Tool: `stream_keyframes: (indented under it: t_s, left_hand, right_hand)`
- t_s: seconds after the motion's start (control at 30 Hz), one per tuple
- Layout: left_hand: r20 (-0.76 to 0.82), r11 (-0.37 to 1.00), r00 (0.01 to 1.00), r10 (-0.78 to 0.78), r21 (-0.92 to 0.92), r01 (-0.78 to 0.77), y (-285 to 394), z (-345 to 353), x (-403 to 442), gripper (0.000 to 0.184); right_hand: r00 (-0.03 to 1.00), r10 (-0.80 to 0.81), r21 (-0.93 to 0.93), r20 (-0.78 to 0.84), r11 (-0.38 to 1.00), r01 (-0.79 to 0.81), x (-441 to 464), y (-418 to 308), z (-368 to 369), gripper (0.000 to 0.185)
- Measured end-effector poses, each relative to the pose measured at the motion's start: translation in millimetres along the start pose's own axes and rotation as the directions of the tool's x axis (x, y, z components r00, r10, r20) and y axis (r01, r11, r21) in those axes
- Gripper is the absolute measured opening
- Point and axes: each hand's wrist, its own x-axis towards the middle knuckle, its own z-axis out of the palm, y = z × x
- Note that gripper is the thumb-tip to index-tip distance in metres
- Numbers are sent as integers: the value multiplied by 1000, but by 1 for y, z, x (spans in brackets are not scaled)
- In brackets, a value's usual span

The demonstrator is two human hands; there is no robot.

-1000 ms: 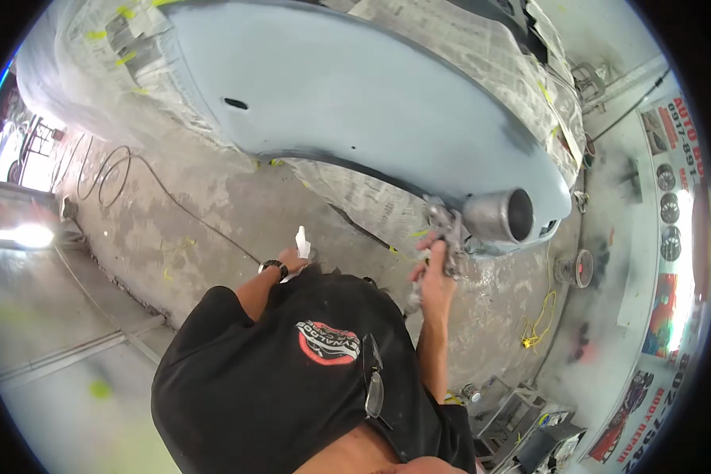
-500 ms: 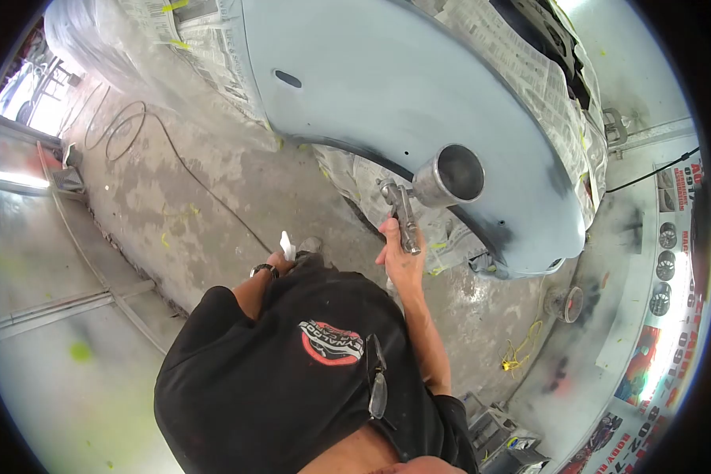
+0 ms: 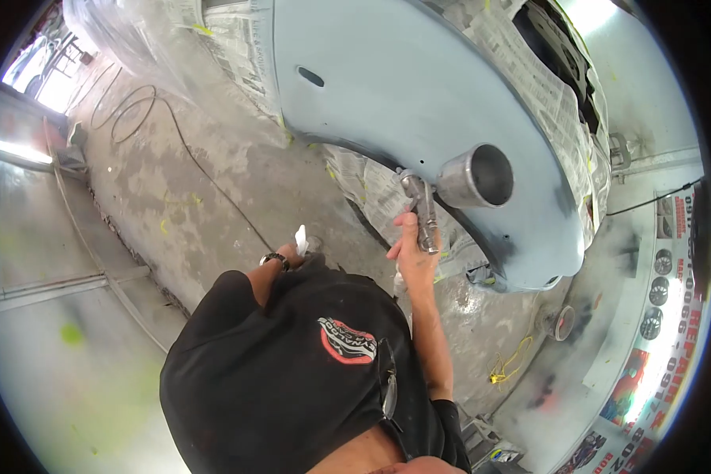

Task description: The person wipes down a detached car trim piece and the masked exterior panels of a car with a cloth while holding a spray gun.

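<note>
My right hand (image 3: 415, 249) is wrapped round the handle of a metal spray gun (image 3: 423, 209). Its grey metal cup (image 3: 475, 177) tilts with the round end facing me. Behind the gun lies a blue-grey car fender (image 3: 403, 87), with a dark arch edge, small holes and a slot. I cannot tell whether the gun touches it. Low by my left side, my left hand (image 3: 291, 253), with a watch at the wrist, is closed on a white cloth or paper (image 3: 301, 239). My shirt partly hides those fingers.
Newspaper masking (image 3: 521, 67) and plastic sheeting (image 3: 146, 51) cover parts around the fender. A dark hose (image 3: 189, 154) runs over the stained concrete floor (image 3: 237, 182). A can (image 3: 559, 322) and yellow cord (image 3: 513, 362) lie near the right wall, which bears a printed banner (image 3: 671, 347).
The view has shifted, so most of the scene sits farther right. Relative to the fender, the spray gun in my right hand has moved slightly right. Both hands keep their holds.
</note>
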Motion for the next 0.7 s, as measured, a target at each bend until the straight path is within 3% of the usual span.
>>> stream_keyframes:
  t_s: [0.27, 0.37, 0.57, 0.7]
  left_hand:
    - [-42, 998, 999, -22, -66, 19, 1, -10, 10, 52]
    - [3, 980, 997, -76, -185, 75, -4, -27, 6, 52]
    - [-2, 982, 999, -47, -184, 46, -44, -46, 14, 55]
    - [23, 975, 989, -147, -165, 149, -71, -54, 18, 63]
  right_hand:
    - [994, 24, -78, 105, 997, -16, 23, -18, 39, 37]
    - [991, 75, -105, 111, 992, -64, 37, -20, 66, 38]
    - [986, 136, -243, 98, 964, -109, 68, -18, 128, 37]
    - [990, 118, -220, 73, 971, -99, 83, -4, 163, 40]
